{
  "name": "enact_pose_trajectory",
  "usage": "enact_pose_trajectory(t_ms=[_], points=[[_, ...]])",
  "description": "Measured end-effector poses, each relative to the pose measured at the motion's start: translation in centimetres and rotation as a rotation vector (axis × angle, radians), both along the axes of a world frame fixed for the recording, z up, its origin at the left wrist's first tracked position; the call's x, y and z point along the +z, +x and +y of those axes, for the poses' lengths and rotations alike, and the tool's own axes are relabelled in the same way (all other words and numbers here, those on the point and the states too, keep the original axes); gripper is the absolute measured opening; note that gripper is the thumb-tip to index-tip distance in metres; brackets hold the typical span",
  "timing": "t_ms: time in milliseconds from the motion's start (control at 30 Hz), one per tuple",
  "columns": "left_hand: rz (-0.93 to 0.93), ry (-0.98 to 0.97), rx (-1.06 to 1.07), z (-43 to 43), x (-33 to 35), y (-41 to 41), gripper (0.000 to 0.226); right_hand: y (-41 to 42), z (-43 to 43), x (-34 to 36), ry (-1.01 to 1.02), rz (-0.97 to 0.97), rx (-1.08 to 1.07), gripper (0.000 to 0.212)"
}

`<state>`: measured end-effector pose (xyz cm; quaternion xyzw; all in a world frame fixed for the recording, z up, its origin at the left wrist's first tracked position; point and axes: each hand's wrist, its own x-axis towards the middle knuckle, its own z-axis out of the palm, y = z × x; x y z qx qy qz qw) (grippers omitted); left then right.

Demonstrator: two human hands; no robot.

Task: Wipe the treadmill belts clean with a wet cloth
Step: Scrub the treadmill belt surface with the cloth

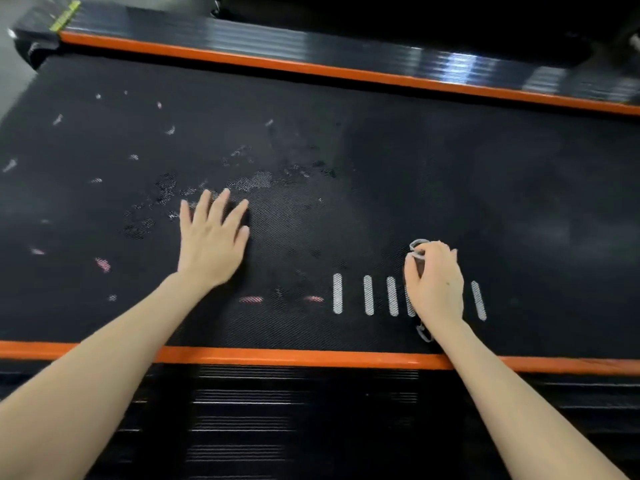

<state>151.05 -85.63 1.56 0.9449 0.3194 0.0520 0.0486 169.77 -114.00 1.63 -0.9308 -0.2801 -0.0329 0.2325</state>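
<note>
Bracing on the treadmill belt (pixel 381 150), the left hand (pixel 213 237) lies flat with its fingers spread and straight, gripping nothing. The right hand (pixel 436 282), off at its three o'clock, is curled tight round a dark wad with a pale edge (pixel 418 245), which I take to be the cloth. Most of it is hidden under the fingers, down on the belt among the white bars (pixel 337 297).

Judging by the mess, the wiping is barely under way. Pale scraps and pink flecks (pixel 103 265) litter the belt from the left hand's seven o'clock round to eleven, and a shiny smeared patch (pixel 256 180) sits just at its twelve.

To do it well, I'd open the cloth out under a flat palm and sweep in long overlapping strokes toward nine o'clock. I'd gather the bits against the near orange rail (pixel 277 355) instead of scattering them. The left hand is best kept planted so the belt does not slide.
</note>
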Motion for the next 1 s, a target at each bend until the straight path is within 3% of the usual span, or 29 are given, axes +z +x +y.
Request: enact_pose_trajectory(t_ms=[267,433,567,767,900,1000], points=[[-0.025,-0.025,-0.058,2.2,-1.1,-1.0,0.056,-3.4,2.5,2.0,0.001,0.014,-0.150,0.013],[-0.058,-0.043,-0.077,2.7,-1.3,-1.3,0.049,-12.1,9.9,0.5,-0.051,-0.035,0.422,0.027],[-0.084,-0.059,-0.093,3.0,-1.3,-1.5,0.048,-9.2,7.5,1.6,-0.204,0.067,0.525,0.039],[-0.072,-0.048,-0.094,3.0,-1.5,-1.4,0.050,-7.5,3.4,1.3,-0.336,-0.214,0.459,0.057],[-0.061,-0.038,-0.088,2.8,-1.6,-1.4,0.049,-7.3,6.1,0.0,-0.242,-0.286,0.397,0.045],[-0.077,-0.024,-0.085,2.6,-1.8,-1.3,0.048,-4.6,9.0,0.3,-0.257,-0.286,0.292,0.048]])
